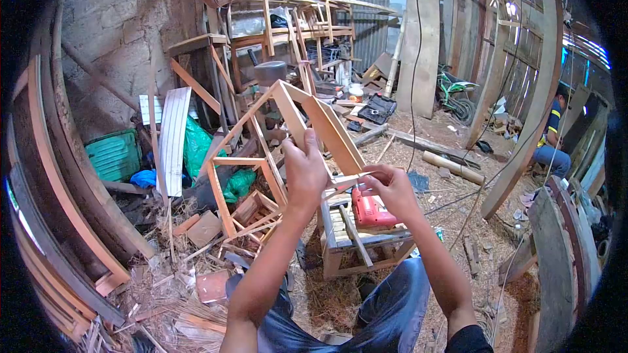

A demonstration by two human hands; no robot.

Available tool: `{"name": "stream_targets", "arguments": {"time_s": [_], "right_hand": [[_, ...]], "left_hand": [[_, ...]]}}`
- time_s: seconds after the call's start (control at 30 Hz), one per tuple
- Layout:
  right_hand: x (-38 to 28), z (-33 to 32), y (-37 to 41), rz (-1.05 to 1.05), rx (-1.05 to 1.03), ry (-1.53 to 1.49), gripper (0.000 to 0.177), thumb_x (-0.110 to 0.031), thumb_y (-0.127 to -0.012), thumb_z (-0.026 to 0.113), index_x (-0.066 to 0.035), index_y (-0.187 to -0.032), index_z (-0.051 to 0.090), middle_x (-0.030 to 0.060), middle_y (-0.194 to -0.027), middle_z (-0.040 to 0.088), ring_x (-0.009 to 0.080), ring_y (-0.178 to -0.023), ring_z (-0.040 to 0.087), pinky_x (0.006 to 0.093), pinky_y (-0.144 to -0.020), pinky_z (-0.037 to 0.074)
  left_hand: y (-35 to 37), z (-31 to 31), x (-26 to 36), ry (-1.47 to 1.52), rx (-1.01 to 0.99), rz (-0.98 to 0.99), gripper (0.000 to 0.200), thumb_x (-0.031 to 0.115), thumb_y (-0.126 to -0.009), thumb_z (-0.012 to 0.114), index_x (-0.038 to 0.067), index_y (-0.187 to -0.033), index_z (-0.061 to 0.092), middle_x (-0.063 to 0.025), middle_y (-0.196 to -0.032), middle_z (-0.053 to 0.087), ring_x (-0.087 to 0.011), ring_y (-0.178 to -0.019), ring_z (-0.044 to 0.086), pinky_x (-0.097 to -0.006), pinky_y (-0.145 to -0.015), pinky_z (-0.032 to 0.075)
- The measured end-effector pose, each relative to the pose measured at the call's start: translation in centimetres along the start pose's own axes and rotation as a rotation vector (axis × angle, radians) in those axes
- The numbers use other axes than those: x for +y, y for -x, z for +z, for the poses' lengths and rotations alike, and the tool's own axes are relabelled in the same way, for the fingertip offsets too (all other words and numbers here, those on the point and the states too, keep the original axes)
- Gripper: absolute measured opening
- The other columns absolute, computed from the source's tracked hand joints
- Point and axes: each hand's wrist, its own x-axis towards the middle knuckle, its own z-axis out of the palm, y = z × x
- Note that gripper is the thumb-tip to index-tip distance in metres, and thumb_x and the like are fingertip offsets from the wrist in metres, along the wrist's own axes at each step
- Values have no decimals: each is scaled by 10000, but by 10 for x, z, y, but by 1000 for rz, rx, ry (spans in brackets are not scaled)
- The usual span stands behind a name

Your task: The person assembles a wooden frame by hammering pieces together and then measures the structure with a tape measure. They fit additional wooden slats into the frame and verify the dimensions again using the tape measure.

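Observation:
A light wooden frame (333, 129) stands tilted above a low work table (347, 243). My left hand (305, 167) is closed round the frame's near left board, thumb up. My right hand (390, 188) is at the frame's lower right corner, fingers bent together near the wood's end; what they pinch, if anything, is too small to make out. Just below that hand a red power drill (371, 210) lies on the table. Beside the drill a narrow wooden stick (355, 236) reaches over the table's near edge.
Another wooden frame (222, 202) stands left of the table among scraps. Behind are a black tool case (377, 110), a long tube (453, 167) on the floor and stacked chair frames (307, 29). A person (553, 137) sits at the far right. Boards lean along both sides.

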Motion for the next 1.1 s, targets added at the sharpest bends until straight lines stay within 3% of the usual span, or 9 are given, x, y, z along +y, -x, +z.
{"name": "stream_targets", "arguments": {"time_s": [0.17,0.27,0.37,0.5,0.6,0.67,0.77,0.83,1.1], "right_hand": [[9,1,-11,69,47,19,198,-59,-871,623,98,-992,626,120,-819,681,139,-654,647,265,-654,575],[0,-2,-13,25,-39,460,201,-65,-863,627,75,-1007,635,102,-821,685,125,-604,623,269,-611,540],[16,-6,-49,-188,-89,102,375,-67,-903,573,-23,-1270,517,81,-1112,642,158,-980,611,312,-815,512],[-8,-8,-92,-163,-4,81,422,-129,-934,550,-25,-1326,434,101,-1192,595,154,-1011,585,321,-812,504],[-3,-8,-90,-13,-60,-197,442,-240,-940,551,-34,-1315,440,102,-1167,599,164,-999,578,338,-849,470],[8,-8,-89,142,-270,-506,519,-473,-947,473,-75,-1279,477,88,-1109,603,188,-1007,552,346,-937,380],[27,2,-86,260,-151,-508,593,-570,-947,385,-68,-1242,500,91,-1092,601,181,-1053,527,331,-956,351],[49,9,-93,244,-89,-538,478,-447,-980,437,-8,-1147,523,90,-1095,590,187,-1047,533,355,-963,388],[122,12,-81,195,113,-623,230,-202,-963,482,6,-1045,536,92,-998,582,178,-941,568,332,-906,436]], "left_hand": [[32,-1,16,-77,41,188,386,328,-990,468,-56,-1011,444,-214,-823,604,-308,-727,593,-414,-690,454],[44,-4,-9,-75,48,323,327,263,-977,505,-54,-1046,461,-181,-760,589,-277,-666,579,-369,-617,457],[56,-1,-42,-10,25,465,250,191,-958,535,-35,-1050,480,-182,-791,594,-264,-670,603,-345,-600,465],[82,-2,-82,-40,-147,440,276,176,-939,558,-13,-1120,470,-203,-875,596,-291,-770,614,-372,-689,482],[77,0,-129,-130,-114,701,307,193,-941,547,-27,-1119,427,-186,-832,598,-280,-712,612,-380,-634,487],[75,-3,-157,-99,-154,628,300,194,-940,543,-28,-1104,426,-192,-854,587,-279,-733,606,-381,-643,480],[68,-9,-196,-127,-246,437,302,185,-923,547,-29,-1089,416,-206,-886,544,-300,-779,580,-393,-676,459],[64,-10,-221,-298,-197,750,320,174,-908,559,-26,-1108,408,-200,-850,544,-336,-729,571,-424,-646,455],[47,-22,-253,-460,-276,639,359,156,-887,575,1,-1156,394,-243,-926,551,-430,-794,566,-501,-716,444]]}}
